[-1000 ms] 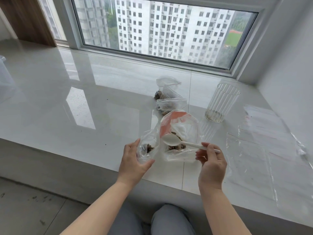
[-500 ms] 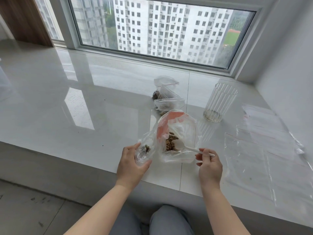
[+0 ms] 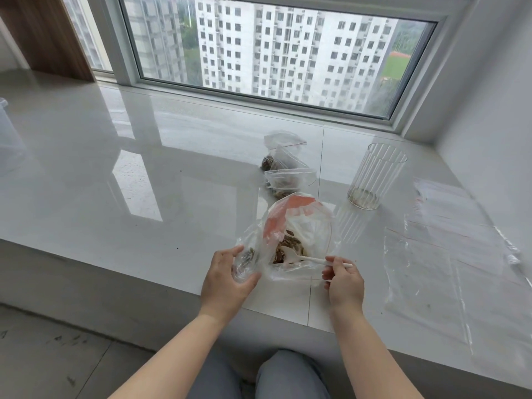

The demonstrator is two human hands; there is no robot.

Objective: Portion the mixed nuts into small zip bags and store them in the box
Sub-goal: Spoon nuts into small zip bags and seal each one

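Spoon [image 3: 290, 256] has dipped back into the big nut bag [image 3: 305, 226]; right hand [image 3: 344, 280] pinches its handle. Left hand [image 3: 227, 280] grips the small zip bag [image 3: 247, 262], part filled; another scoop likely.

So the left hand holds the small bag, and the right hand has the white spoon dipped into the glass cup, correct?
Not quite. The left hand does hold the small bag, but the head view shows the right hand dipping the white spoon into the big bag of nuts; the glass cup stands apart, farther back.
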